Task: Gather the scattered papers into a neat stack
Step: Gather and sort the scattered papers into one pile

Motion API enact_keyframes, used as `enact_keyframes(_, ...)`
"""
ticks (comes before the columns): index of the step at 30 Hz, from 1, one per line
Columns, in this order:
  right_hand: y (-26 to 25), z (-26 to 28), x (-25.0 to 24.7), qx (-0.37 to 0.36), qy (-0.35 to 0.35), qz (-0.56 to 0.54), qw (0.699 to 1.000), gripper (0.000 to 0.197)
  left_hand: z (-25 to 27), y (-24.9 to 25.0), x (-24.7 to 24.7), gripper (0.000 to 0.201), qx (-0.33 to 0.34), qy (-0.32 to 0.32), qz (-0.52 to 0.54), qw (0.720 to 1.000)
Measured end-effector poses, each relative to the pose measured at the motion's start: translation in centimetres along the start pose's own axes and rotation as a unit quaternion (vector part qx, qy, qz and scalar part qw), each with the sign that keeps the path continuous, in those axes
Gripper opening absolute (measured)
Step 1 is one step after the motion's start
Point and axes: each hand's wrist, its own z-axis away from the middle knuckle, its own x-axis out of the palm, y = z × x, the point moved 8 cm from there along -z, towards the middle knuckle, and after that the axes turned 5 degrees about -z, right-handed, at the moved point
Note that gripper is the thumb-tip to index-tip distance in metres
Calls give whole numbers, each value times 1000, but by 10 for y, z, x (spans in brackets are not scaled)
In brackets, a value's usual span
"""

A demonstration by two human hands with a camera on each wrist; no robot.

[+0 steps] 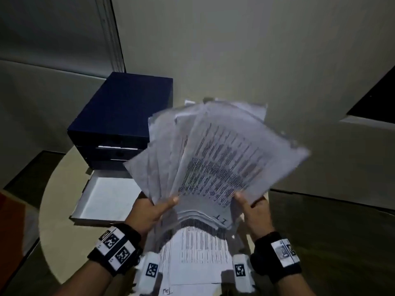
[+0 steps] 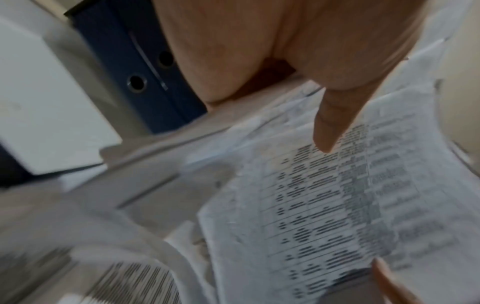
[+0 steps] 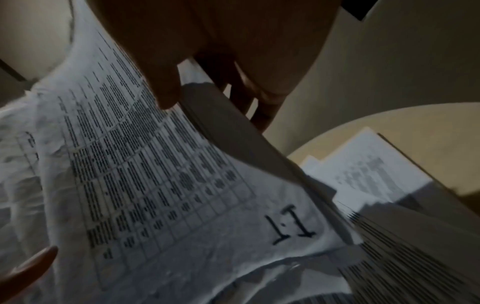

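A fanned bundle of printed papers (image 1: 215, 154) is lifted above the round table, its sheets splayed and uneven. My left hand (image 1: 154, 210) grips the bundle's lower left edge, thumb on top. My right hand (image 1: 250, 208) grips the lower right edge, thumb on the front sheet and fingers behind. In the left wrist view my thumb (image 2: 330, 131) presses on the printed papers (image 2: 337, 205). The right wrist view shows the top sheet (image 3: 155, 185), marked "11", under my thumb (image 3: 161, 86). More printed sheets (image 1: 201, 253) lie flat on the table below the bundle.
A dark blue drawer unit (image 1: 126, 118) stands at the table's back left. Its bottom drawer (image 1: 106, 197) is pulled out, white inside. The round beige table (image 1: 59, 210) sits against pale walls. Loose sheets (image 3: 369, 166) lie near the table's edge.
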Motion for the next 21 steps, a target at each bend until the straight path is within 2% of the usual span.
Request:
enact_keyframes(1,14,0,-1,36,2,22,999,42,-2,-9,4,27,-10,-7,12,1000)
enact_keyframes(3,40,6,0,103,-3,53,993,23,-6,-25,10,35,-25,-15,6,1000)
enact_keyframes(6,62,7,11,88,-27,78,993,5,-10,-49,12,28,-64,-19,-24,997)
enact_keyframes(8,78,5,17,88,-44,94,991,6,-10,-60,10,25,-86,-8,-37,996)
enact_keyframes(10,100,3,17,112,-37,93,989,35,-8,-58,12,24,-73,2,-62,995)
enact_keyframes(11,97,5,18,116,-23,87,989,52,-8,-57,13,27,-64,5,-79,995)
enact_keyframes(12,94,5,17,116,-6,75,990,57,-8,-54,14,27,-60,4,-97,993)
enact_keyframes(14,78,10,7,103,64,28,992,32,-11,-58,18,22,-61,-11,-106,992)
enact_keyframes(16,79,10,-21,118,133,4,984,17,-13,-65,21,36,-67,-27,-151,986)
enact_keyframes(17,84,10,-38,119,160,6,980,19,-13,-70,21,44,-66,-31,-186,980)
enact_keyframes(19,112,7,-76,144,206,-14,968,35,-10,-85,26,53,-80,-57,-251,963)
enact_keyframes(21,126,16,-107,174,240,-8,955,53,-5,-112,33,61,-128,-110,-328,930)
